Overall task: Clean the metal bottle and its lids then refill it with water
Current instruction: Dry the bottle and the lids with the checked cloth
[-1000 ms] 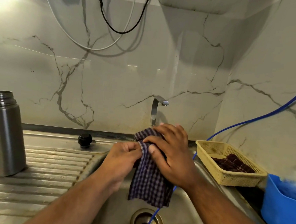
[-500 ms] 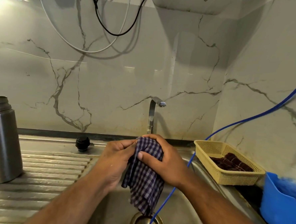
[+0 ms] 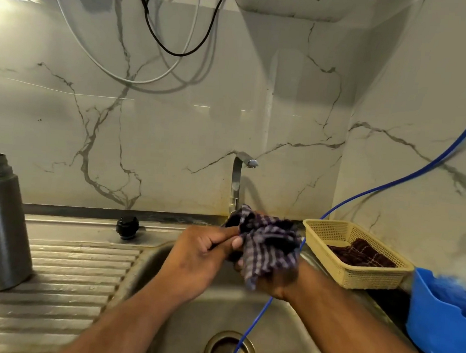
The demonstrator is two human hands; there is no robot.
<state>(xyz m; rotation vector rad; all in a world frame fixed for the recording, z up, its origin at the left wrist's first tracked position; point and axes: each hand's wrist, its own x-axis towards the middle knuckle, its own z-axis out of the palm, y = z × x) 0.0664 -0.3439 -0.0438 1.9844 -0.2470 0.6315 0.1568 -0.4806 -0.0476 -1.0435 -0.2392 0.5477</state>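
The open metal bottle [image 3: 1, 227] stands upright at the far left on the ribbed drainboard. A small black lid [image 3: 127, 227] sits on the ledge behind the drainboard. Over the sink basin [image 3: 185, 318] both hands work a blue checked cloth [image 3: 266, 244]. My left hand [image 3: 202, 253] pinches the cloth's left edge with thumb and fingers. My right hand [image 3: 274, 280] is mostly wrapped in the bunched cloth and grips it from below. Something dark shows inside the cloth, too hidden to name.
The tap [image 3: 238, 176] rises behind the hands. A blue hose [image 3: 252, 325] runs from the right wall into the drain [image 3: 229, 349]. A yellow basket [image 3: 357, 271] with a dark cloth sits right of the sink, beside a blue tub [image 3: 441, 320].
The cloth, hanging long before, is now bunched up around my right hand. Both hands have shifted a little to the right over the basin.
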